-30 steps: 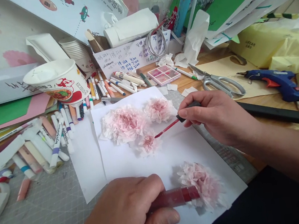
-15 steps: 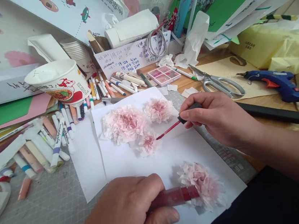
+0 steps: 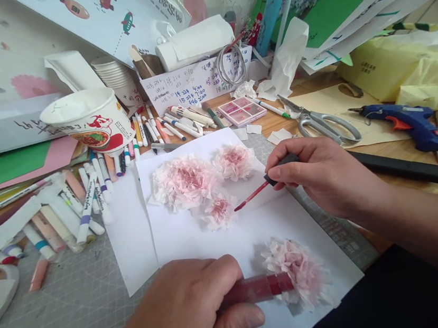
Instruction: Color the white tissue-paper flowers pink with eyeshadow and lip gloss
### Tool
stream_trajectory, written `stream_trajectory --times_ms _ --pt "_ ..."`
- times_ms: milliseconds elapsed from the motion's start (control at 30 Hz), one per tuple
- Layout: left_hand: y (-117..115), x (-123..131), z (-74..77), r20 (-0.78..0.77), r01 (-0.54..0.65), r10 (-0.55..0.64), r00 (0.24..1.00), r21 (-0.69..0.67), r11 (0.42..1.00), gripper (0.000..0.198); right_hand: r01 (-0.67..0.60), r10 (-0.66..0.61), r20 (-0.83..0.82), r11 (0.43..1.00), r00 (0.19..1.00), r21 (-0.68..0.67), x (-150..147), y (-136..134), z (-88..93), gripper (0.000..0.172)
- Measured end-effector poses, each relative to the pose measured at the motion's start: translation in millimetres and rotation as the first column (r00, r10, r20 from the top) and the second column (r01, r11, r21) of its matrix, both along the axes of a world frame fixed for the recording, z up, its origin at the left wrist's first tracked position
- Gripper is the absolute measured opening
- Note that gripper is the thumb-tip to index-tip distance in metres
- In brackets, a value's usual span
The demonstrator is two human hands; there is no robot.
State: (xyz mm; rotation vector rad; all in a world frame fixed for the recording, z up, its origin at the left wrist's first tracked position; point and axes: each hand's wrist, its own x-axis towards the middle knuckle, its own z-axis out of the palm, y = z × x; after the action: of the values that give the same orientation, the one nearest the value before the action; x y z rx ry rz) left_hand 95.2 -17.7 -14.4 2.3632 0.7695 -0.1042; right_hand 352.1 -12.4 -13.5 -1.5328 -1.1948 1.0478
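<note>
A: Left hand [image 3: 191, 300], go?
B: Fingers wrapped round a red tube [image 3: 254, 289], thumb along the near side, uncapped end pointing right, above the near part of the white sheet [image 3: 188, 242]

A: Right hand [image 3: 315, 170]?
B: Thumb and fingers pinching a black cap [image 3: 281, 169], thin red wand [image 3: 253, 197] sticking out of it, slanting down left. Hand is over the sheet's right edge

A: Wand tip touching anything?
B: Right beside the small flower [image 3: 220, 210], contact can't tell

A: Flowers, where?
B: Four, pink and white, ruffled, all on the sheet. Large flower [image 3: 186, 181] near the far left corner, medium flower [image 3: 234, 160] near the far right corner, small one just nearer than those two, fourth flower [image 3: 307, 267] by the near right corner. Tube end overlaps that last one in view, touching or not can't tell

A: Around it?
B: Cutting mat [image 3: 73, 315] under the sheet. Palette [image 3: 241, 111] past the sheet's far right corner. Scissors [image 3: 326, 124] and blue glue gun [image 3: 409, 122] toward the right edge of the desk [image 3: 391, 150]. Markers [image 3: 86, 212] piled off the sheet's left edge, paper bowl [image 3: 106, 127] behind them
</note>
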Motion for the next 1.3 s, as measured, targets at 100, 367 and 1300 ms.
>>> stream_trajectory --times_ms 100,367,1300 --pt "0.2 1.0 -0.4 -0.008 -0.001 0.001 1.000 0.001 1.000 0.050 0.015 -0.014 -0.020 1.000 1.000 0.013 0.0 -0.7 0.8 0.011" --pt "2.1 5.2 2.4 -0.010 -0.023 0.023 1.000 0.003 1.000 0.055 -0.008 0.008 -0.020 1.000 1.000 0.014 2.0 -1.6 -1.4 0.009" --pt "0.0 1.9 4.1 -0.029 -0.011 0.010 1.000 -0.030 0.999 0.051 -0.101 0.103 -0.053 0.994 0.993 0.036 -1.7 -4.1 -6.5 0.014"
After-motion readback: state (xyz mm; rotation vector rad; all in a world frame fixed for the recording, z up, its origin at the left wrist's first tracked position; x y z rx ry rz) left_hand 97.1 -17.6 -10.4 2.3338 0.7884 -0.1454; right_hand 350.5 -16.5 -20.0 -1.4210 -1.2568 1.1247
